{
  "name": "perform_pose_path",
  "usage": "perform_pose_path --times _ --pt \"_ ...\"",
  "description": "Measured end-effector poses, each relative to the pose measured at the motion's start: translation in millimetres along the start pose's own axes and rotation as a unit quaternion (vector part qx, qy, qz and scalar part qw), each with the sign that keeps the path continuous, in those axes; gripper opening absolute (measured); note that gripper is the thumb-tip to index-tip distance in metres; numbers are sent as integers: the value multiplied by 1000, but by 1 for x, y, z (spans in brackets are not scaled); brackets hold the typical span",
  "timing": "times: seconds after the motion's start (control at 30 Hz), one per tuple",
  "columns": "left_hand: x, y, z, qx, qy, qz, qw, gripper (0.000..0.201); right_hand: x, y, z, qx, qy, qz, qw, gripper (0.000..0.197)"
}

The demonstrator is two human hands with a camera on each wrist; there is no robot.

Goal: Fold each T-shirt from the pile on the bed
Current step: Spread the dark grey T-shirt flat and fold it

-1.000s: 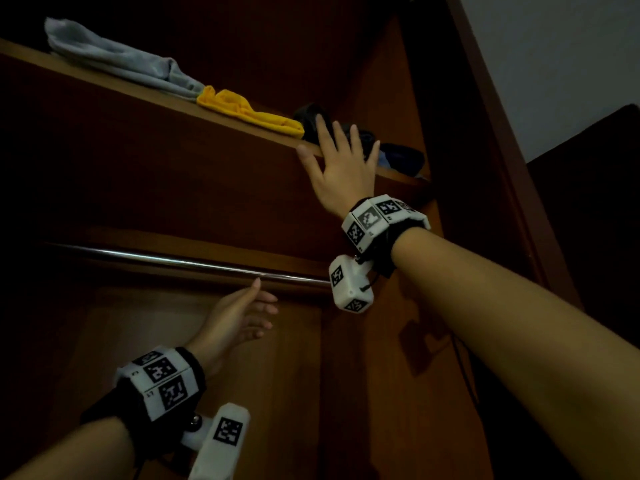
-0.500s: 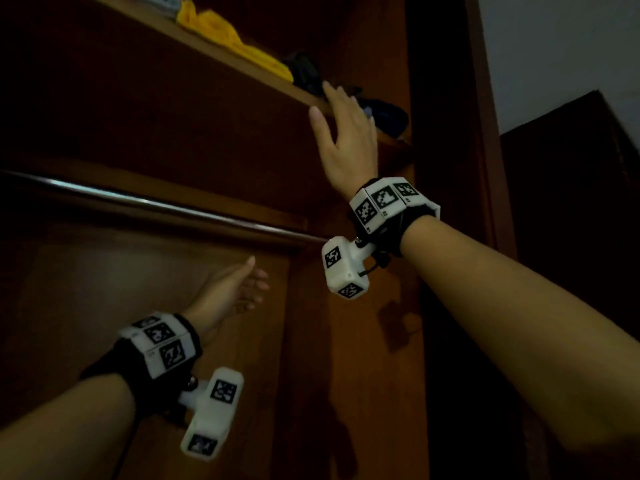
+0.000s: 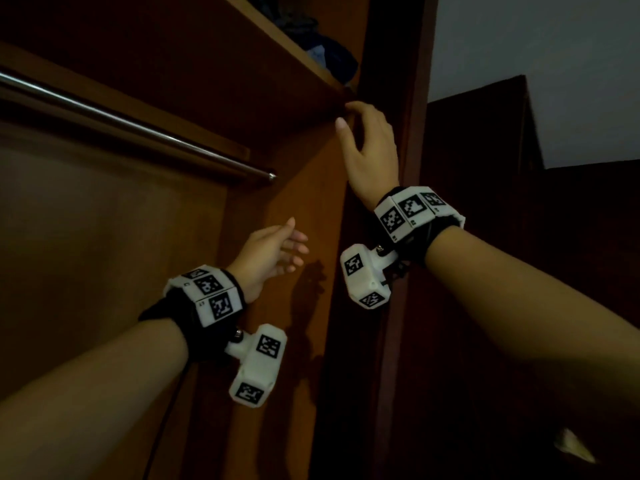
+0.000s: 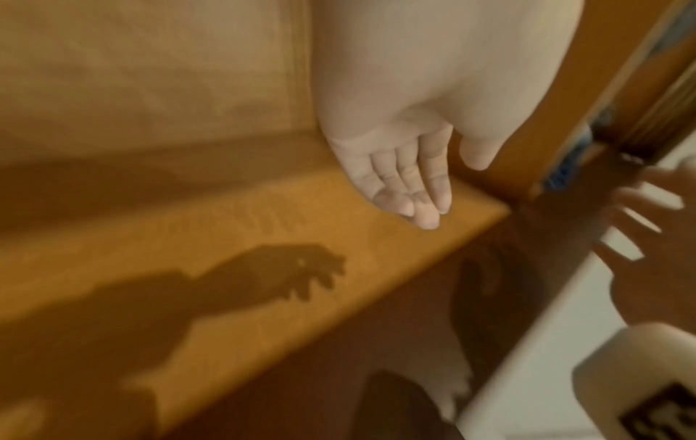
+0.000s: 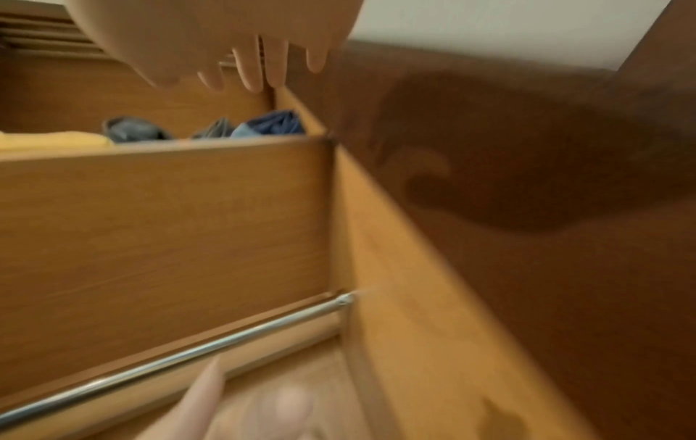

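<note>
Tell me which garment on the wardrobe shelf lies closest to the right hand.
The blue garment, at the shelf's right end beside the side panel, below the right hand; the grey and yellow ones lie further left.

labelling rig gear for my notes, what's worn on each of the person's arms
Both forearms are bare, no sleeves. Each wrist carries a black strap with a white block band printed with black square markers, plus a white marker-tagged camera pod hanging beneath. A thin dark cable trails from the left one.
</note>
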State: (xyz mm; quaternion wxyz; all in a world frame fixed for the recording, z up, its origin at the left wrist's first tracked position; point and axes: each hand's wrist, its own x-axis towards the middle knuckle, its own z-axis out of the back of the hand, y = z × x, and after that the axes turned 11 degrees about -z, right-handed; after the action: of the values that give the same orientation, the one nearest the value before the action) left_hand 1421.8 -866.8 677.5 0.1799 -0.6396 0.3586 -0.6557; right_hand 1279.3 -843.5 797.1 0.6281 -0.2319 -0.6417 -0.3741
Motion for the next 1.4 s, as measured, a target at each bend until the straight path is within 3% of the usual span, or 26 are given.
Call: perform_pose_path --times 0.23,0.47,0.67,0.83,1.03,1.2,1.4 --pt "-40 -14 -115 -60 25 4 998 33 -47 -29 116 -51 9 -52 997 35" --pt "-120 -25 -303 -155 94 64 981 34 -117 -83 312 -122 2 -157 980 31" --pt "-192 -25 -476 -189 188 121 956 35 -175 -139 493 -238 -27 -270 933 26" --pt "-222 -21 -613 -172 267 133 939 36 -228 -178 638 -306 -80 -364 876 28" --pt "-253 -8 -798 -206 373 115 897 37 -280 -199 800 -425 -114 -443 781 31" --pt "-283 -20 -952 -266 444 117 847 40 -298 -203 916 -549 -167 -470 671 35" --pt "-336 -47 -1046 -315 509 115 793 40 -301 -203 1004 -610 -241 -510 557 40"
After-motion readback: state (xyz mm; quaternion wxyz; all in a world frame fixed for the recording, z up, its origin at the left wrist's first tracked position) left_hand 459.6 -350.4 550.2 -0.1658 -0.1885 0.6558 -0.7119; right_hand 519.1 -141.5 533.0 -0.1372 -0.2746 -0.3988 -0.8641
